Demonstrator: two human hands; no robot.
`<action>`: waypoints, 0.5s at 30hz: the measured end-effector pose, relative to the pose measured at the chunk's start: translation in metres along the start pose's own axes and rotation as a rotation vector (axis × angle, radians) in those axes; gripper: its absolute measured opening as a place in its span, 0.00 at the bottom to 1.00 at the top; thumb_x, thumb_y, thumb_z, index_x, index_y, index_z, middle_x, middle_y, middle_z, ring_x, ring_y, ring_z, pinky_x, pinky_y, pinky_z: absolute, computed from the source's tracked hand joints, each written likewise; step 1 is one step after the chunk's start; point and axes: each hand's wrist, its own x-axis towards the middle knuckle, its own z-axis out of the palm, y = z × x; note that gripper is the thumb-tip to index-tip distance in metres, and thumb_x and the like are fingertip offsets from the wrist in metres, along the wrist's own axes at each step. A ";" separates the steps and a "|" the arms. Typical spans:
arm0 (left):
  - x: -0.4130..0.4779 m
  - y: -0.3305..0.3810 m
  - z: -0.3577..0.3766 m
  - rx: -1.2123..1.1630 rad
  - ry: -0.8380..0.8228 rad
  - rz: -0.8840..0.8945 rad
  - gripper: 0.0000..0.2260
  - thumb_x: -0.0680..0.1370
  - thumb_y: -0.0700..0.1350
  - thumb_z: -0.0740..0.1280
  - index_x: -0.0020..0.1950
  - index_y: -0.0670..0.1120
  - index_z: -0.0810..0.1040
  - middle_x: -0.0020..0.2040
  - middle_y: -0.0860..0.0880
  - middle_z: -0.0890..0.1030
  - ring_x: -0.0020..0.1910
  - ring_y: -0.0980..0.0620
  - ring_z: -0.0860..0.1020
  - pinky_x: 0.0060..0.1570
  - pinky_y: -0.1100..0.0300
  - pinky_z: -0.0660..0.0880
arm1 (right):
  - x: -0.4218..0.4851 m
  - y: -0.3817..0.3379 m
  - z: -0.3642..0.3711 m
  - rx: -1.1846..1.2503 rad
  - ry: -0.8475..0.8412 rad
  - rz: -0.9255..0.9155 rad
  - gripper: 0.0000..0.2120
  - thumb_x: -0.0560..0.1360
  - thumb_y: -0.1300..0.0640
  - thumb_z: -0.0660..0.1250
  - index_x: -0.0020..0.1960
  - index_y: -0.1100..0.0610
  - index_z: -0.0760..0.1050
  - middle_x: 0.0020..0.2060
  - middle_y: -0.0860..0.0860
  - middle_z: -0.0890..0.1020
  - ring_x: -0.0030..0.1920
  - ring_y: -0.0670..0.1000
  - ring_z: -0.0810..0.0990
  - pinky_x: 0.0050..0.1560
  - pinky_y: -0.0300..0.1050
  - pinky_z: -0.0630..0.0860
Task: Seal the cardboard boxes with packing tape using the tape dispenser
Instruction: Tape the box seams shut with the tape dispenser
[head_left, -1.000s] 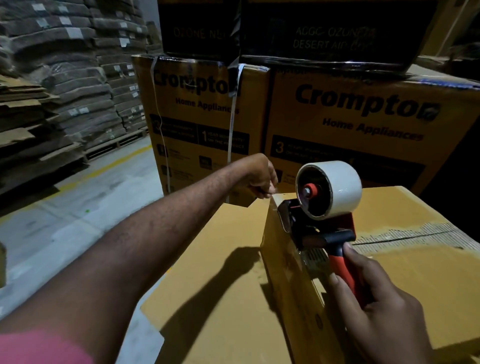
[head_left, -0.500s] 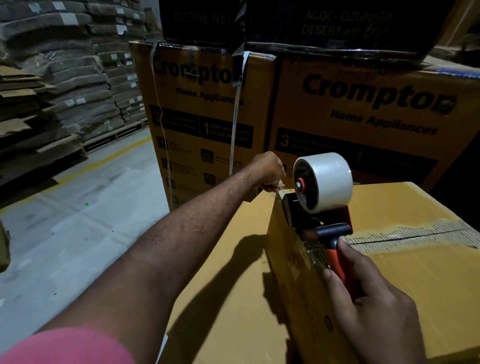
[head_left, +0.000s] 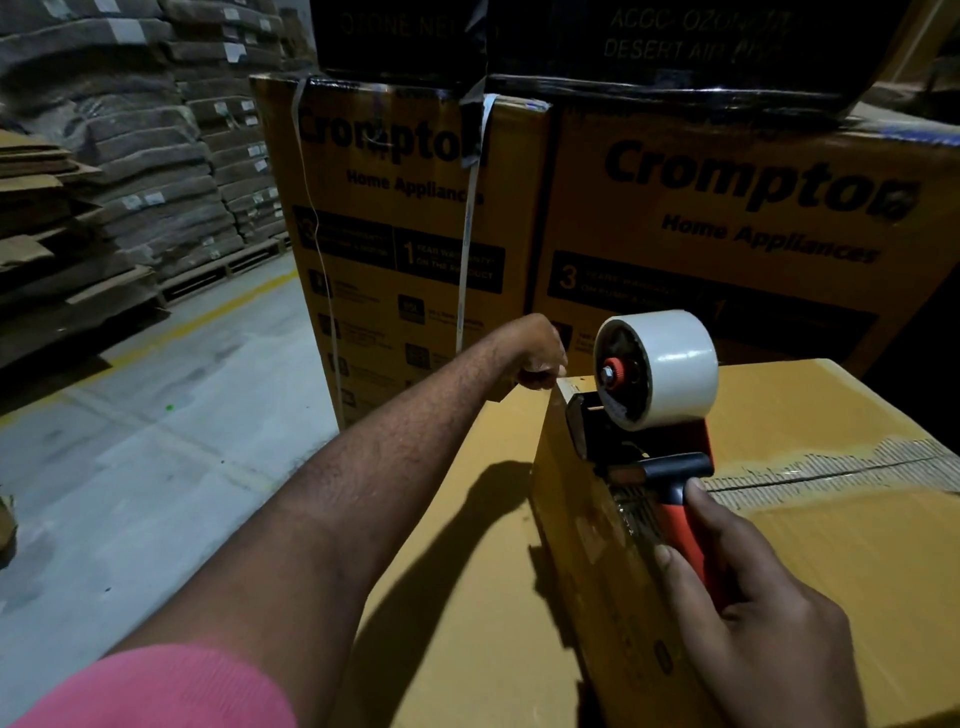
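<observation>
dim warehouse. concrete floor with a yellow line. stacks of flattened cardboard on pallets at left. printed yellow boxes stacked behind the work.

task item: the cardboard box is right in front of me, top flaps closed. the centre seam runs off to the right with ragged, torn paper along it. i see no fresh tape over that stretch.

the tape dispenser sits at the left top edge of the box, where the seam meets the side wall, with its head tipped over the edge. the tape roll is white and looks nearly full.

handling (estimate):
- dispenser is rigid and fairly light. hold it by the red handle only and keep fingers off the cutting end.
- tape is thin and sticky and will likely fold on itself if it goes slack, so it needs tension.
- box walls are stiff, but the flaps probably give near the seam, so press firmly without crushing.

grip:
- my right hand is wrapped round the red handle, fingers curled about it, forefinger up against the black crosspiece.
- my left hand is at the far left corner of the box top, arm stretched out, fingers curled under.
- i cannot tell whether the left fingers pinch a tape end, hold the box edge or hold nothing. the back of the hand hides it and the light is poor.
</observation>
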 end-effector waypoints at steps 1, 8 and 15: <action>0.001 -0.001 0.001 -0.001 -0.017 -0.019 0.09 0.80 0.38 0.67 0.60 0.43 0.81 0.53 0.44 0.82 0.46 0.52 0.80 0.43 0.60 0.81 | 0.000 -0.001 0.000 -0.003 -0.009 0.007 0.26 0.70 0.54 0.75 0.67 0.51 0.77 0.45 0.54 0.86 0.29 0.43 0.75 0.40 0.36 0.76; -0.004 0.002 -0.001 0.285 -0.086 -0.116 0.13 0.80 0.45 0.69 0.64 0.44 0.78 0.63 0.43 0.79 0.62 0.44 0.79 0.63 0.47 0.77 | 0.003 -0.007 0.001 -0.163 -0.049 0.046 0.32 0.65 0.58 0.80 0.67 0.51 0.77 0.40 0.52 0.86 0.30 0.52 0.82 0.34 0.48 0.81; -0.013 -0.004 0.007 0.180 0.159 0.038 0.09 0.81 0.46 0.68 0.59 0.47 0.78 0.53 0.48 0.81 0.51 0.51 0.80 0.55 0.50 0.80 | 0.008 -0.020 -0.006 -0.249 -0.079 0.066 0.33 0.66 0.57 0.80 0.69 0.47 0.76 0.43 0.52 0.86 0.36 0.55 0.84 0.39 0.50 0.82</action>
